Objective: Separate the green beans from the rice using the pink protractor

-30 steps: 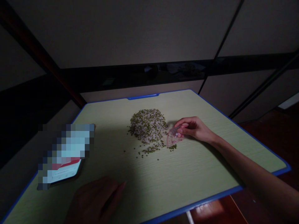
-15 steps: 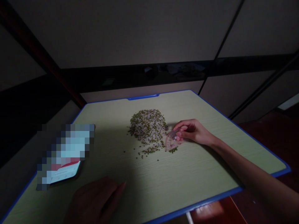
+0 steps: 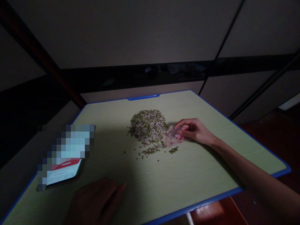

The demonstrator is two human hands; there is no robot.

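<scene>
Between the thumb and fingers of my right hand (image 3: pixel 192 131) is a clear protractor (image 3: pixel 170 139) with pink markings, tilted over the table. Its curved edge is at the right side of a pile of green mung beans mixed with pale grains (image 3: pixel 148 125). A small cluster of green beans (image 3: pixel 173 150) lies just below the protractor. More beans (image 3: pixel 151 150) are scattered in front of the pile. My left hand (image 3: pixel 96 198) rests in shadow near the table's front, loosely curled, with nothing visible in it; its fingertips are partly hidden.
The pale table (image 3: pixel 187 187) has a blue rim and a blue handle piece (image 3: pixel 144 97) at its far edge. A lit phone (image 3: pixel 64 172), partly pixelated, is at the left. Cabinet panels (image 3: pixel 140 34) rise close behind the table.
My right hand moved the protractor slightly toward me, over the small bean cluster, then back up and away. That cluster now shows uncovered. My left hand stays in place.
</scene>
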